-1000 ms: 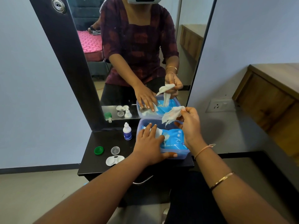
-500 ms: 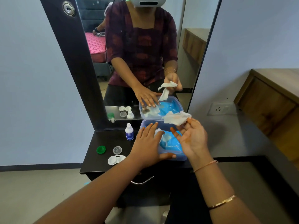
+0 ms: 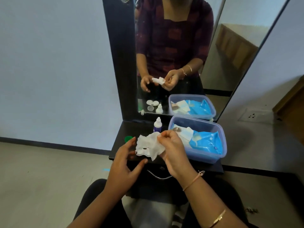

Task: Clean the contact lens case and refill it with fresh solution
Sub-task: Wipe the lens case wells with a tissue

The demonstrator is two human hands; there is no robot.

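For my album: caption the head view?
Right hand pinches a wipe; left hand open beside it, near the tub.

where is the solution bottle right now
In the head view the solution bottle stands upright on the black table by the mirror, just left of the plastic box, behind the tissue.

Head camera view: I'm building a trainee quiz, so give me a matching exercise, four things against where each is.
1 white wipe
2 dropper bottle
3 green cap
4 blue packet

A inside the clear box
B pinched by the right hand
C on the black table, left of the wipe
D standing just left of the box

Pairs: 1-B, 2-D, 3-C, 4-A
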